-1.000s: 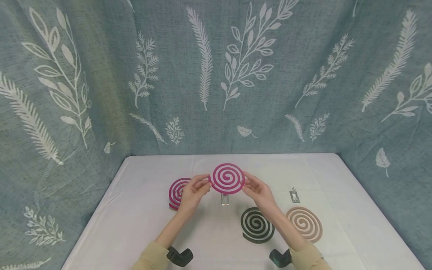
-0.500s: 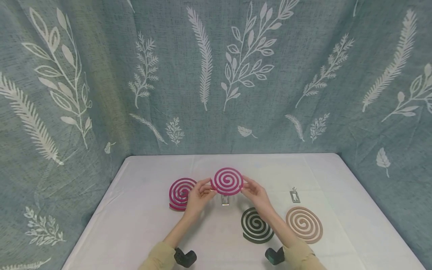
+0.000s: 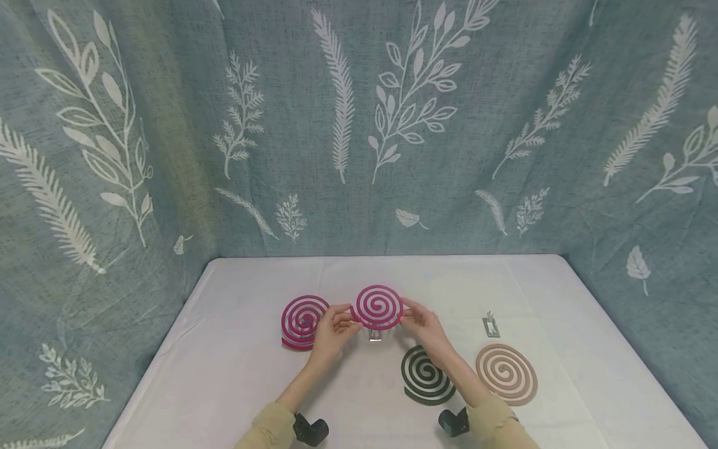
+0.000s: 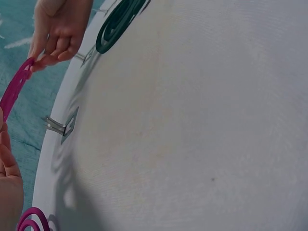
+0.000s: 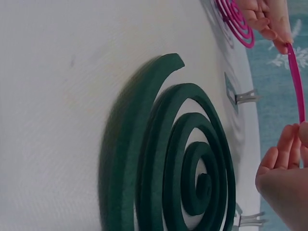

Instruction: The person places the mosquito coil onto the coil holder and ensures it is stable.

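A pink mosquito coil (image 3: 379, 307) is held flat between both hands, over a small metal coil stand (image 3: 375, 335) on the white table. My left hand (image 3: 332, 335) pinches its left rim between thumb and fingers. At the opposite rim, the right hand (image 3: 429, 329) pinches it the same way. Both wrist views show the coil (image 4: 15, 91) edge-on, raised above the stand (image 4: 67, 127) with its upright prongs. The coil's lower rim overlaps the stand in the head view and hides its prongs there.
Another pink coil (image 3: 297, 324) sits at the left, partly behind the left hand. A dark green coil (image 3: 417, 391) is near the right forearm, which covers part of it. Farther right are a tan coil (image 3: 507, 374) and a second metal stand (image 3: 492, 325).
Both hands have lowered the pink coil toward the stand and drawn slightly closer together. The coil looks flatter in the head view. The other coils have stayed in place.
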{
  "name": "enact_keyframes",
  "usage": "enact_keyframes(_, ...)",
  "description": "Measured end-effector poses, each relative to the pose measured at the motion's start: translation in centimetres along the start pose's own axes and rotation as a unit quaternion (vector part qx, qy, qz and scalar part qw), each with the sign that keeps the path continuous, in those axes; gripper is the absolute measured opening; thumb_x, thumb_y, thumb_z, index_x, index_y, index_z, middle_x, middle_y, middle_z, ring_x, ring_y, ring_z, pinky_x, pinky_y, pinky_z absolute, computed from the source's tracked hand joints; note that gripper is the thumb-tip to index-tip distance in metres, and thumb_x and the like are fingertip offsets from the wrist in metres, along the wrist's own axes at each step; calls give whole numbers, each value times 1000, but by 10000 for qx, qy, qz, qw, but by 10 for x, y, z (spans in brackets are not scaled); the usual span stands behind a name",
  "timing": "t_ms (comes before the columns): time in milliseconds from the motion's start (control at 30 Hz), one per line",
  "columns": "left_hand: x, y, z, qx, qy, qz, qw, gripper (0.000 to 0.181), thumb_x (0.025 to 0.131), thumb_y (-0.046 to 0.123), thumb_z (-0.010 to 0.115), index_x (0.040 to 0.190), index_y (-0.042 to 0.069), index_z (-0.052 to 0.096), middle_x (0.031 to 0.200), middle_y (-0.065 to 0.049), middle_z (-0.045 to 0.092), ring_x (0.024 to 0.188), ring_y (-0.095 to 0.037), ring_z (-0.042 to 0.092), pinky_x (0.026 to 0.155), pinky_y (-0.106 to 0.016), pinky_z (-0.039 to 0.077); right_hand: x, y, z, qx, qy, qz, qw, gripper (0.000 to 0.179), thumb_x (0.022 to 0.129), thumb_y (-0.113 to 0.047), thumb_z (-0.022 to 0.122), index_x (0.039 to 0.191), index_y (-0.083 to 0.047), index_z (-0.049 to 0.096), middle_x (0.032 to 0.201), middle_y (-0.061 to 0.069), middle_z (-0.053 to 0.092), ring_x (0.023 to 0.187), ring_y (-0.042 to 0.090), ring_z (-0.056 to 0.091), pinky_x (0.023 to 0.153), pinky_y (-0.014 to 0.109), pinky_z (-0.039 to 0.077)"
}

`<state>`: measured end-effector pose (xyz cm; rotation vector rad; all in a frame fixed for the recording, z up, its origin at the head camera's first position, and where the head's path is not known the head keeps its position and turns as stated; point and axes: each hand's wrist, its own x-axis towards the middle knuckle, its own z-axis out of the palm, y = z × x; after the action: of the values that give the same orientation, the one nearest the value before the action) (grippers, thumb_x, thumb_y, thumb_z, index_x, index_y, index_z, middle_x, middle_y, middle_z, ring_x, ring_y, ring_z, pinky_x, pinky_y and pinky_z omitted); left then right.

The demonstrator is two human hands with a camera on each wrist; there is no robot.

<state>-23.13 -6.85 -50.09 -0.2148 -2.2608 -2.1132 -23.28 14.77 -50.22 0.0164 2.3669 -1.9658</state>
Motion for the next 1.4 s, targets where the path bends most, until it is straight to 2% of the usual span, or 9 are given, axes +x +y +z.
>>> enact_keyframes(167,-2,-6,1,207,32,-28,9998,44,83,5,70,121,-5,50,99,-24,65,79,-1,56,73,-13,50,2,3,-1,7,-120,107,9999,47,93,-8,55,139,-8,46,114,12,63,104,19,60,99,45,45)
enact_keyframes(367,-5,-12,3,142,22,-21,9999,43,83,5,70,118,-6,49,97,-24,64,78,-2,56,72,-14,50,4,8,-2,-70,-251,166,9995,46,93,-10,55,139,-9,47,115,11,62,105,19,59,100,47,44)
enact_keyframes(600,-5,-21,5,55,103,-219,9997,44,82,4,71,119,-7,49,95,-22,65,76,-1,56,72,-13,49,5,11,-2,-132,-349,283,9989,44,93,-11,55,137,-8,48,112,10,62,101,16,60,98,44,47)
enact_keyframes(867,-10,-29,7,-127,-10,-215,9997,44,84,1,68,120,-8,45,91,-23,65,72,0,58,70,-13,49,5,14,-3,-154,-437,332,9984,45,94,-11,54,138,-6,47,113,12,60,102,16,59,96,41,49)
enact_keyframes(1067,-11,-30,7,-236,-52,-267,9994,43,84,0,67,120,-7,45,85,-14,66,71,0,59,70,-13,50,6,16,-2,-207,-494,402,9978,45,93,-11,54,137,-6,48,114,12,60,107,20,59,100,44,46)
enact_keyframes(1233,-11,-29,6,-428,-64,-448,9981,45,85,2,67,123,-4,44,84,-6,67,72,-1,61,71,-13,50,5,13,0,-150,-482,415,9979,45,93,-10,54,137,-4,47,114,14,60,107,21,60,102,47,44)
enact_keyframes(1400,-11,-30,5,-516,-66,-522,9973,47,86,4,67,126,-3,43,86,-2,69,74,-1,62,73,-13,50,4,13,1,-101,-466,430,9979,45,93,-9,55,137,-4,47,113,15,60,104,21,60,102,48,43)
